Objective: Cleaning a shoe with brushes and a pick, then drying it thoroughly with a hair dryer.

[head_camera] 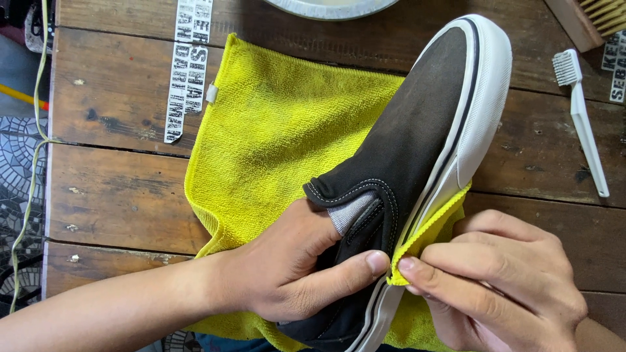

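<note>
My left hand [287, 274] gripped the dark slip-on shoe [404, 156], which lay on a yellow cloth [274, 130] over the worn plank table [117, 189]. My right hand [502, 280] pinched the cloth's edge against the white sole. A white toothbrush [580, 117] lay nearby; patterned tile floor [19, 156] showed on the left.

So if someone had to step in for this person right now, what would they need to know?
Left hand: fingers inside the dark slip-on shoe, thumb across its side, steadying it.
Right hand: pinches a fold of the yellow cloth against the white sole edge.
The shoe lies on the cloth on the wooden table; a white brush lies to the right.
Done: hard to judge. Left: the sole edge beyond the fold.
</note>
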